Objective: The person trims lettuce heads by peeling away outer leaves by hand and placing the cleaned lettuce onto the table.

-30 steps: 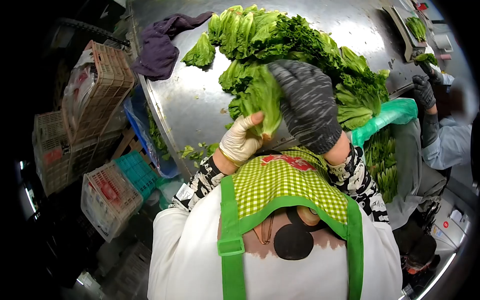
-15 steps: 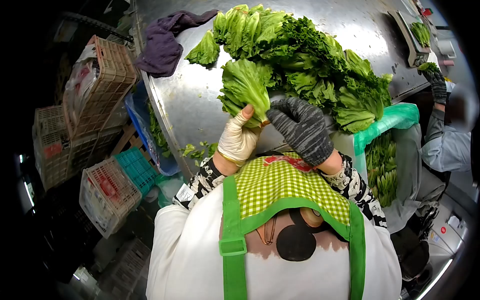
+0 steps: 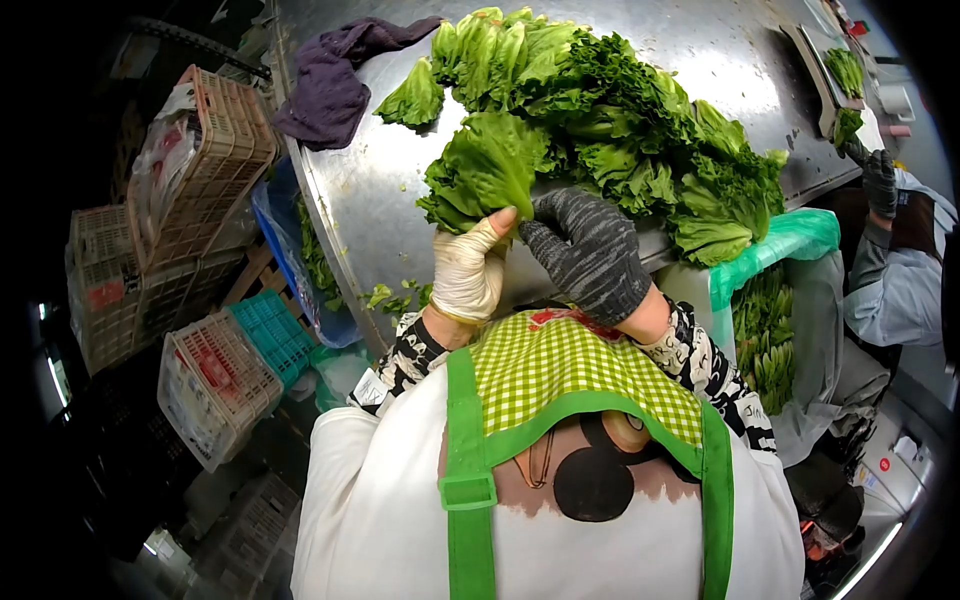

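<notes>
Lettuce bunch (image 3: 485, 165) is held up just beyond the checked apron (image 3: 595, 370), leaves away from the body, above the near part of the metal tabletop (image 3: 385, 225). Left hand (image 3: 468, 275), whitish glove, bare thumb tip: grip clamped on the bunch's lower end, thumb on top. Right hand (image 3: 590, 255), dark grey knit glove: fingertips together by the stem end; cannot tell if they pinch it. Leaf scraps (image 3: 395, 298) lie left of the hands, near the edge. Off the right side, container with green plastic liner (image 3: 770, 240), packed leafy greens (image 3: 765, 335) inside. Farther in, big lettuce pile (image 3: 625, 110) directly behind the bunch; small lettuce (image 3: 413, 98) left of it, purple cloth (image 3: 330, 85) farther left. Far right: another person's gloved hand (image 3: 880, 185) and, past it, a tray-like device (image 3: 812, 75) with greens on it.
</notes>
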A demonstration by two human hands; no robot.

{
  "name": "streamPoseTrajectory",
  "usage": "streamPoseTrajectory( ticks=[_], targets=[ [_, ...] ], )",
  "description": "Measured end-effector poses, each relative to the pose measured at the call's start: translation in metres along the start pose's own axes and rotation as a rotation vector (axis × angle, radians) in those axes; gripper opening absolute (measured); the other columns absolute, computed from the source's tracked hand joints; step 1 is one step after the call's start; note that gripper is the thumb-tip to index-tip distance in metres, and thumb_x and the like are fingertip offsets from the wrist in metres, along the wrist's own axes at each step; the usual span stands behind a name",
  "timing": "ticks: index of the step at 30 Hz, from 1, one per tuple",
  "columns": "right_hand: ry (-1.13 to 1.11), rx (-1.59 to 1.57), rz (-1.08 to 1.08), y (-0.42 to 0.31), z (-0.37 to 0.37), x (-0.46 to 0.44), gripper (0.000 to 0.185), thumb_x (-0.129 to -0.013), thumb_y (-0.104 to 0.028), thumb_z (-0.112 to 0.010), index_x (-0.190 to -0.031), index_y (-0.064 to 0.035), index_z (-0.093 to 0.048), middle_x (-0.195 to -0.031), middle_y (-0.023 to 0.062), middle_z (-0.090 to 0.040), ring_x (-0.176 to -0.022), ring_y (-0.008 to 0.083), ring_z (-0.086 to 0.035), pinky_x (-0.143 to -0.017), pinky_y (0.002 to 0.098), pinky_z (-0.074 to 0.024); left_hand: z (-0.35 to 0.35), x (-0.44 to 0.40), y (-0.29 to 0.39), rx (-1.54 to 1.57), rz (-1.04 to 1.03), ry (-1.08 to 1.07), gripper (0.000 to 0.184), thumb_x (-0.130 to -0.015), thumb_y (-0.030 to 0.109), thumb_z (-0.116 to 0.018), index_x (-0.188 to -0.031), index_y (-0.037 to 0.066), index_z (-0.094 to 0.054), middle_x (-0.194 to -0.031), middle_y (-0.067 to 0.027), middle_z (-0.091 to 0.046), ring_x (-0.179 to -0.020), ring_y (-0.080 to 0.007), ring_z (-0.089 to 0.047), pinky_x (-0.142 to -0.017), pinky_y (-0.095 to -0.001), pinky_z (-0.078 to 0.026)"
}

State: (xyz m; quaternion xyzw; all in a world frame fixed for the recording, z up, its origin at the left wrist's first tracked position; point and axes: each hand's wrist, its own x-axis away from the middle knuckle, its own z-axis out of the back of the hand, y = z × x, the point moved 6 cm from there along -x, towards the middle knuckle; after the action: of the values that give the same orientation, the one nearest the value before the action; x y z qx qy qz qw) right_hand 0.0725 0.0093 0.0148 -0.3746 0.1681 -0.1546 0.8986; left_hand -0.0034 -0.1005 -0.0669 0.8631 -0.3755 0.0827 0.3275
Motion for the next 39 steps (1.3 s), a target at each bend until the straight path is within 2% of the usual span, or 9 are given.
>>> streamPoseTrajectory(
  ticks=[4, 13, 18, 24, 28, 29, 33, 36, 39],
  targets=[
    [0.027, -0.334, -0.248, 0.018, -0.017, 0.007, 0.009, -0.084, -0.005, -0.064, -0.092, -0.0006, -0.063, -0.080, 0.0085, -0.064, -0.070, 0.0145, -0.061, -0.066, 0.0280, -0.0497, 0.006, -0.002, -0.005, 0.174, 0.104, 0.134, 0.032, -0.080, 0.002, -0.070, -0.110, 0.005, -0.059, -0.106, -0.0070, -0.064, -0.094, -0.0200, -0.061, -0.079, -0.0305, -0.050],
    [0.044, -0.486, -0.295, 0.013, -0.025, -0.005, 0.018, -0.082, -0.010, -0.068, -0.096, 0.0010, -0.063, -0.084, 0.0125, -0.065, -0.073, 0.0181, -0.063, -0.068, 0.0287, -0.0509, 0.011, -0.002, 0.016, 0.008, -0.019, 0.122, 0.029, -0.081, 0.003, -0.070, -0.108, 0.006, -0.061, -0.104, -0.0069, -0.064, -0.095, -0.0198, -0.060, -0.080, -0.0328, -0.049],
    [0.003, -0.484, -0.305, 0.020, -0.036, -0.006, 0.018, -0.083, -0.012, -0.068, -0.093, 0.0008, -0.062, -0.086, 0.0127, -0.064, -0.075, 0.0189, -0.062, -0.068, 0.0295, -0.0495, 0.015, 0.001, 0.000, 0.213, 0.082, 0.148, 0.028, -0.081, 0.001, -0.069, -0.106, 0.007, -0.060, -0.101, -0.0053, -0.065, -0.092, -0.0194, -0.061, -0.076, -0.0317, -0.048],
    [0.277, -0.700, -0.319, 0.026, -0.021, 0.003, 0.017, -0.086, -0.010, -0.066, -0.096, 0.0014, -0.059, -0.085, 0.0075, -0.064, -0.074, 0.0129, -0.058, -0.068, 0.0277, -0.0485, 0.030, -0.011, 0.003, 0.392, 0.147, 0.315, 0.029, -0.082, 0.004, -0.069, -0.110, 0.006, -0.059, -0.106, -0.0084, -0.063, -0.094, -0.0236, -0.059, -0.076, -0.0347, -0.051],
    [-0.049, -0.494, -0.518, 0.046, -0.037, 0.009, 0.027, -0.084, -0.011, -0.068, -0.105, 0.0018, -0.058, -0.087, 0.0078, -0.064, -0.077, 0.0143, -0.059, -0.072, 0.0276, -0.0489, 0.030, -0.010, 0.026, 0.408, 0.083, 0.236, 0.030, -0.083, 0.003, -0.068, -0.110, 0.005, -0.058, -0.107, -0.0081, -0.062, -0.097, -0.0238, -0.059, -0.078, -0.0354, -0.051],
    [-0.139, -0.372, -0.467, 0.059, -0.052, 0.017, 0.042, -0.080, -0.015, -0.072, -0.114, 0.0018, -0.055, -0.090, 0.0116, -0.063, -0.082, 0.0183, -0.061, -0.074, 0.0303, -0.0498, 0.027, -0.009, 0.030, 0.410, 0.067, 0.194, 0.029, -0.083, 0.003, -0.068, -0.110, 0.005, -0.058, -0.107, -0.0083, -0.062, -0.098, -0.0241, -0.059, -0.079, -0.0359, -0.051],
    [-0.018, -0.251, -0.080, 0.006, -0.037, 0.010, 0.053, -0.076, -0.009, -0.075, -0.122, 0.0021, -0.052, -0.093, 0.0087, -0.062, -0.085, 0.0175, -0.061, -0.079, 0.0307, -0.0509, 0.025, -0.004, 0.028, 0.277, 0.024, 0.220, 0.032, -0.084, 0.002, -0.067, -0.113, 0.001, -0.055, -0.108, -0.0108, -0.062, -0.103, -0.0253, -0.058, -0.085, -0.0384, -0.051],
    [-0.018, -0.026, 0.173, -0.013, -0.028, -0.002, 0.048, -0.076, -0.009, -0.075, -0.119, 0.0026, -0.054, -0.094, 0.0096, -0.062, -0.086, 0.0184, -0.061, -0.080, 0.0310, -0.0508, 0.012, -0.001, 0.020, 0.076, 0.066, 0.112, 0.034, -0.084, 0.003, -0.066, -0.116, 0.002, -0.054, -0.109, -0.0108, -0.061, -0.105, -0.0249, -0.058, -0.088, -0.0384, -0.051],
    [0.000, -0.575, -0.231, 0.013, -0.036, 0.002, 0.032, -0.083, -0.009, -0.069, -0.111, 0.0025, -0.058, -0.096, 0.0095, -0.064, -0.084, 0.0169, -0.062, -0.077, 0.0291, -0.0519, 0.002, 0.002, 0.020, 0.141, 0.017, 0.137, 0.027, -0.085, 0.007, -0.067, -0.110, 0.001, -0.056, -0.102, -0.0101, -0.063, -0.097, -0.0244, -0.061, -0.085, -0.0389, -0.052]
  ],
)
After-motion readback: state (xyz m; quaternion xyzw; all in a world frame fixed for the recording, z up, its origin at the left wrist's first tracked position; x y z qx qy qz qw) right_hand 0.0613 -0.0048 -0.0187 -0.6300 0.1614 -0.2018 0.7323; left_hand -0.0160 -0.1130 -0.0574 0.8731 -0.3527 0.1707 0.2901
